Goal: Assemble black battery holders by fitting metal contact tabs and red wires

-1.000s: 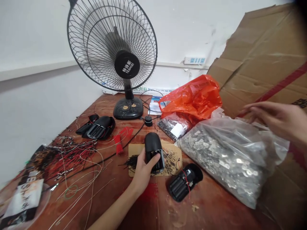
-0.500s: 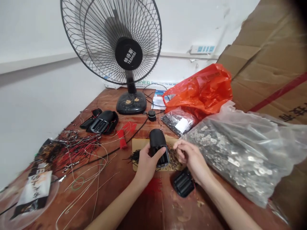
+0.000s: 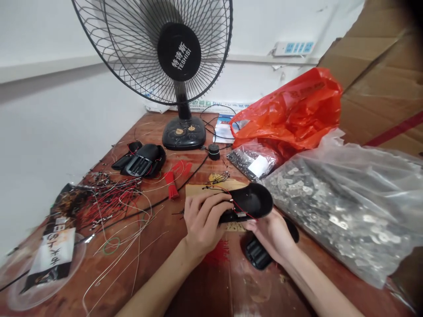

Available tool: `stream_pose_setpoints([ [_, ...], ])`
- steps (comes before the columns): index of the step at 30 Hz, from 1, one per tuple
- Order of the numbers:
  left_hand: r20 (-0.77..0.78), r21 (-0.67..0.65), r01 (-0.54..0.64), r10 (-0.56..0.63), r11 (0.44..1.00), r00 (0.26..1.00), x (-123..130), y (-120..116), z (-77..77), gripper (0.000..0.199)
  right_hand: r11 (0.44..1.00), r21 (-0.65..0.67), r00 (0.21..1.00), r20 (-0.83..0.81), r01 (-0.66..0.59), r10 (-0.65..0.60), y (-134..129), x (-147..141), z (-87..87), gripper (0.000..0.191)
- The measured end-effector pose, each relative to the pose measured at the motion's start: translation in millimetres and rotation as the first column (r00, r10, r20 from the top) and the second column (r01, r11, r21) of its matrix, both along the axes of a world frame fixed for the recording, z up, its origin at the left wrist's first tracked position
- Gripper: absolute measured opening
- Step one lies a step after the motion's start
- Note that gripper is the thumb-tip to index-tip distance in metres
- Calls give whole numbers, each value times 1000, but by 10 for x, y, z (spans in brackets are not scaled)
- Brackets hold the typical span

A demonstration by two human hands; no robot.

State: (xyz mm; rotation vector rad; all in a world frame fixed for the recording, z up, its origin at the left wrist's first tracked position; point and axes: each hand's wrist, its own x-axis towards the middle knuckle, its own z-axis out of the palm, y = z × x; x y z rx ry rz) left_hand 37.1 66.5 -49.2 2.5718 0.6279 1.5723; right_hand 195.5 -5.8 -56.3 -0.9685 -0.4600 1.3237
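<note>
A black plastic housing (image 3: pixel 256 198) is held above the middle of the table, its hollow inside facing up. Thin red wires and a small white-marked part show inside it. My left hand (image 3: pixel 205 215) is closed over its left end, fingers reaching onto the inside. From below, my right hand (image 3: pixel 273 232) grips the right end; some of its fingers are hidden. Under my right wrist lies a second black housing (image 3: pixel 257 253) with battery slots, partly covered. Beneath the held housing is a tan pad (image 3: pixel 194 190) with small dark wire pieces on it.
A black fan (image 3: pixel 184 132) stands at the back. Another black battery housing (image 3: pixel 142 163) and red wires (image 3: pixel 115 198) lie left, near a red bundle (image 3: pixel 171 187). A clear bag of metal tabs (image 3: pixel 330 211) and a red plastic bag (image 3: pixel 291 114) occupy the right.
The housing has been turned from its battery-slot side to its hollow side and tipped sideways. My right hand has come from beside it onto its right end. The view has shifted slightly.
</note>
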Motion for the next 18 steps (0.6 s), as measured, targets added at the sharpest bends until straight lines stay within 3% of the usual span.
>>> stream_pose_setpoints([
  [5,19,157,-76,74,985,997,-7,34,-8,31,998,-8,983,-171,-69,67,-47,71,139,48],
  [8,18,174,-48,46,984,999,32,47,-40,33,998,-28,996,-74,-53,51,-64,103,115,48],
  [11,-25,69,12,-10,998,1000,93,19,-43,40,997,-28,990,125,76,-72,-57,156,4,35],
  [13,-41,-95,73,-77,993,996,138,-25,-29,49,987,-11,967,202,161,-156,-46,211,-81,30],
  [15,12,-307,165,-169,937,985,183,-77,-11,66,977,-3,944,258,213,-205,-32,267,-144,32],
  [16,62,-432,203,-195,879,979,204,-100,-2,70,974,3,932,289,228,-219,-25,290,-161,33],
  [17,122,-570,234,-201,787,972,224,-120,6,68,972,9,921,317,235,-226,-17,308,-167,33],
  [18,184,-705,262,-187,658,965,243,-132,12,61,972,14,913,342,233,-224,-8,320,-163,34],
])
